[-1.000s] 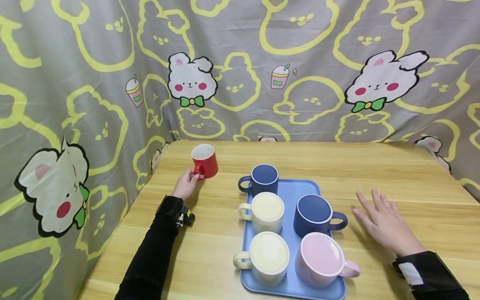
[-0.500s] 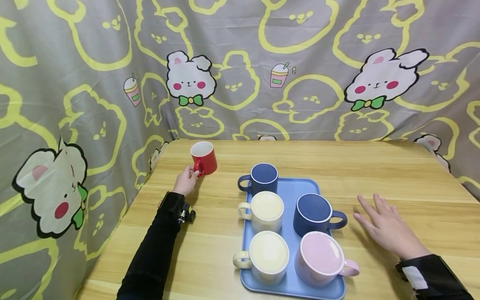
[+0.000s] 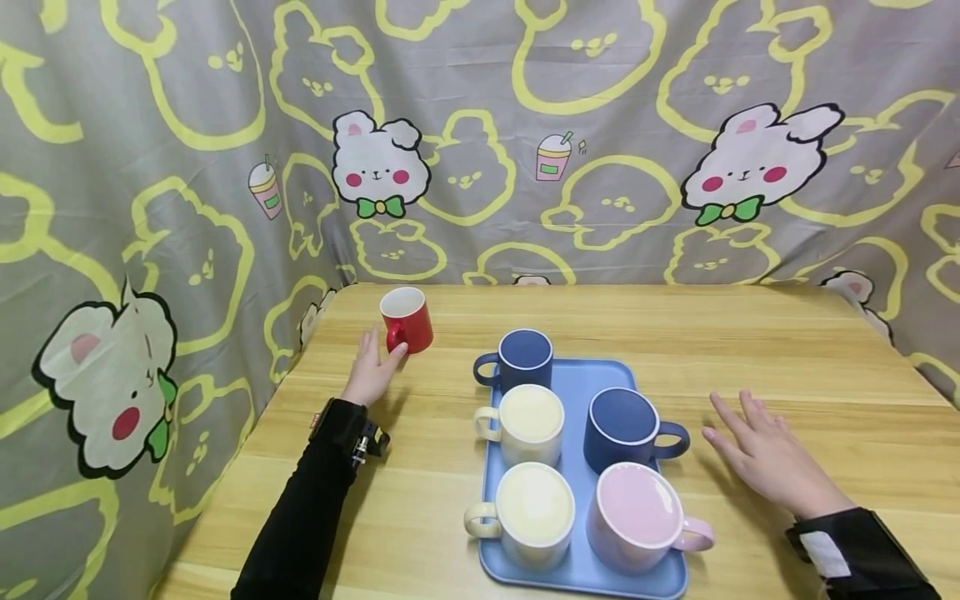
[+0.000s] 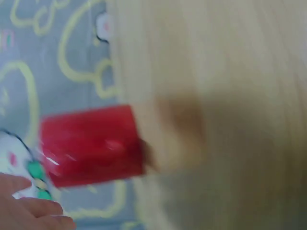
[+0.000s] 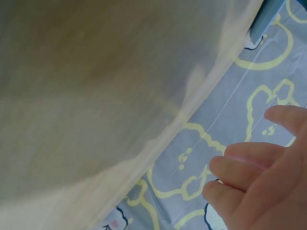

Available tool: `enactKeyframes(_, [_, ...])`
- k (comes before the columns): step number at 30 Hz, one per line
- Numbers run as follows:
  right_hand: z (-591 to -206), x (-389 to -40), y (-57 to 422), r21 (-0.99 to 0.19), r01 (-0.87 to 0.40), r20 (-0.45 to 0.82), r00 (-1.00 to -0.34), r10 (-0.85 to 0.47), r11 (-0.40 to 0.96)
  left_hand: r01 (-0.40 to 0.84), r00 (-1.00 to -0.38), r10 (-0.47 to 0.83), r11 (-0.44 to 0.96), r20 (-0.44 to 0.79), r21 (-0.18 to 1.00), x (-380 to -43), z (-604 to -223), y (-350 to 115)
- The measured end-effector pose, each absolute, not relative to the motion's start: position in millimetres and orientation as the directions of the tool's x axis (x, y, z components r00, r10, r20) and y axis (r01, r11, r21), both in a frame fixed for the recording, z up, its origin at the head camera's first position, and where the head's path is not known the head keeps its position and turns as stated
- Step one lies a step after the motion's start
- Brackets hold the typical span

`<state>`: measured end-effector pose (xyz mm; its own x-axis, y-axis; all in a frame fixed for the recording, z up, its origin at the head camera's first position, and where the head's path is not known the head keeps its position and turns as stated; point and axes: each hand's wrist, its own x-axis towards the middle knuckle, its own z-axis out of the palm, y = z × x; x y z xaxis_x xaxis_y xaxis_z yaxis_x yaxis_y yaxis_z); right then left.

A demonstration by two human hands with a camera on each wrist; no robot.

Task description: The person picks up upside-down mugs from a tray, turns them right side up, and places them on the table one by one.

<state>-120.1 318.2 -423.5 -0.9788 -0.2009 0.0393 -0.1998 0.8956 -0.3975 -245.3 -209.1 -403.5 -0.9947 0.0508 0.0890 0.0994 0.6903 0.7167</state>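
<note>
Red mug (image 3: 414, 327), one: white inside, upright on the counter (image 3: 431, 492), far left, well apart from the tray. Handle turned toward you, presumably an easy angle for your near side.

Your left hand (image 3: 369, 373), one: fingers extended and spread, thumb at the red mug's handle; whether it touches, you cannot tell from here. No grip shows; the loose spread suggests a hold not made or given up.

Your right hand (image 3: 776, 467), one: fingers splayed wide, holding nothing, right of the tray; likely idle.

Blue tray (image 3: 588, 377), one, bearing five mugs in two columns. Left column, far to near: small navy mug (image 3: 534, 375), middle cream mug (image 3: 529, 421), front cream mug (image 3: 534, 512), handles pointing left. Right column: large navy mug (image 3: 615, 450), pink mug (image 3: 636, 517), handles pointing right. Outward handles probably let the bodies stand close and leave each one reachable.

Grey patterned curtain (image 3: 457, 79), behind and left.
</note>
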Motion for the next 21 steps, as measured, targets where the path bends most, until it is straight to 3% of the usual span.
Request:
enactKeyframes(4, [-421,-119,315,-0.45,-0.216,0.068,-0.976,-0.208,0.867,0.223,-0.974,0.162,0.783,0.156,0.581,-225,-395,-191])
enactKeyframes(11, [-417,-116,305,-0.579,-0.298,0.105,-0.95,-0.293,0.759,0.259,-0.964,0.264,0.93,0.017,0.261,-183,-408,-177])
enactKeyframes(14, [-417,-115,303,-0.585,-0.352,0.161,-0.933,-0.321,0.73,0.24,-0.969,0.246,0.947,-0.003,0.214,-172,-414,-175])
enactKeyframes(21, [-420,-118,299,-0.639,-0.421,0.187,-0.897,-0.402,0.644,0.234,-0.971,0.237,0.941,0.018,0.244,-164,-416,-170])
